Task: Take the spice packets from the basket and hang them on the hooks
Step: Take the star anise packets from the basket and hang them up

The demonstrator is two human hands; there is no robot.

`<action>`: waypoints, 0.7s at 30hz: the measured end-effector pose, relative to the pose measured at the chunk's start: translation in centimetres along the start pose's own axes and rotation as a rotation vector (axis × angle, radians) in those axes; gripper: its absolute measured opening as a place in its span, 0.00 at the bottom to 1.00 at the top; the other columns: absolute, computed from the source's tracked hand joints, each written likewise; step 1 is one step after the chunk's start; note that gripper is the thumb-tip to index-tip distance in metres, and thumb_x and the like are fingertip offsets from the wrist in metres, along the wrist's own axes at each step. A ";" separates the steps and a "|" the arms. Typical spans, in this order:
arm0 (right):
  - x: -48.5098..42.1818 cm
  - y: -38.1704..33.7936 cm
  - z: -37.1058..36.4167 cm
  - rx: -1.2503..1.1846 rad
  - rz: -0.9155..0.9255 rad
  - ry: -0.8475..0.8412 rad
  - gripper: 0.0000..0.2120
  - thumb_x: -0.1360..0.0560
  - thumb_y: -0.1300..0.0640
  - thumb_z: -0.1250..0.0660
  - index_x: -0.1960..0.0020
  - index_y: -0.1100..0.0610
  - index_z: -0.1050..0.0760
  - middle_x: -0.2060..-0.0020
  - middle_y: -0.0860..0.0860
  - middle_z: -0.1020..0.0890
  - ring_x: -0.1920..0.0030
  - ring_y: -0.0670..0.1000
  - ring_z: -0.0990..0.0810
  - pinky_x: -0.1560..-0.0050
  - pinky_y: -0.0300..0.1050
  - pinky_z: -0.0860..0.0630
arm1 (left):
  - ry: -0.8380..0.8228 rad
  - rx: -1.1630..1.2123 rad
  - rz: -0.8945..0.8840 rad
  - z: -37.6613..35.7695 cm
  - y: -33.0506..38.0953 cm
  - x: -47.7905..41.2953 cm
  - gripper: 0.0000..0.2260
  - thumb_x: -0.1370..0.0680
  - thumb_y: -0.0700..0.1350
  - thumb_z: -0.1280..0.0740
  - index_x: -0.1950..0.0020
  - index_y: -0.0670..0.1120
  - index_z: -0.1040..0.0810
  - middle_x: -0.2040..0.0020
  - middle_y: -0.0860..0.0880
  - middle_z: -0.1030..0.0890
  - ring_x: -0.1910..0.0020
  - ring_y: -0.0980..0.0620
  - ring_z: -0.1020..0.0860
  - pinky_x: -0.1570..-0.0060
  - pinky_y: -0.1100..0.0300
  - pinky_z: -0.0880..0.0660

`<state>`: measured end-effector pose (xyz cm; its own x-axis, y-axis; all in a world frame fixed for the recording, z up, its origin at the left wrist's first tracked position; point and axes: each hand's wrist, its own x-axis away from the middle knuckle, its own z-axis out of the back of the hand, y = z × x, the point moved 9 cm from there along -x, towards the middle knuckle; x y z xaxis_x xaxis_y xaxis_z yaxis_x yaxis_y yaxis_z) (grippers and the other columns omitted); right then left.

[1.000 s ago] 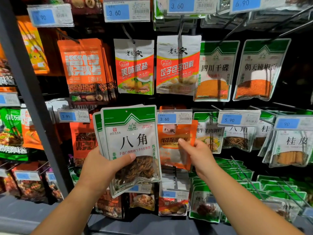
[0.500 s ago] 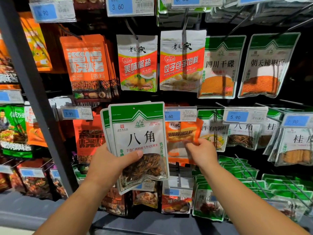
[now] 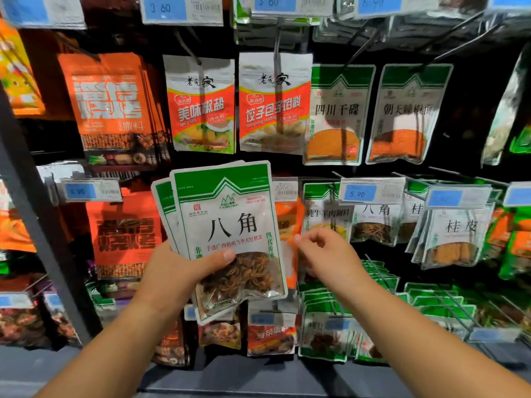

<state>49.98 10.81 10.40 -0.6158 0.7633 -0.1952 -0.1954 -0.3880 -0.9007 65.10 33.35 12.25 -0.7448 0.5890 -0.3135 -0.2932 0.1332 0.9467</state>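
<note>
**Orange packet nearly let go while the green stack waits**

Orange film was between the right hand's [image 3: 330,254] finger and thumb a second ago, when it pinched the orange packet [image 3: 288,218] hanging behind the stack. Half a second ago it was still on that packet. Now the hand has drawn a little right and nearer, with its fingers loosely curled and the tips just beside the packet's right edge. Blur there hides whether they still touch it, so I cannot tell if it holds anything.

The left hand [image 3: 178,271] has not changed its hold. Its thumb lies across the front of the fanned spice packets [image 3: 230,225], green-topped with star anise showing through the clear window, and its fingers are behind them. The stack is raised in front of the middle row and hangs on no hook. The basket is out of view.

My reading is that the right hand was clearing or checking the hook behind and is now coming free to take a packet. Matching packets [image 3: 373,225] hang farther right under the price tag [image 3: 370,193] marked 5.90, which looks the likelier home. Nothing from this stack is hung yet.
</note>
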 end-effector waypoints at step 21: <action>5.5 0.2 12.6 -0.367 0.009 -0.067 0.21 0.27 0.64 0.23 0.39 0.54 0.26 0.51 0.53 0.12 0.50 0.54 0.12 0.51 0.50 0.18 | -0.249 0.155 -0.084 -16.8 2.7 2.8 0.24 0.39 0.42 0.20 0.44 0.51 0.17 0.50 0.55 0.12 0.50 0.55 0.14 0.56 0.66 0.19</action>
<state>36.92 8.44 14.06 -0.6671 0.7206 -0.1888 0.0893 -0.1743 -0.9806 52.12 21.99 12.74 -0.5468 0.7453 -0.3816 -0.2379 0.2987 0.9242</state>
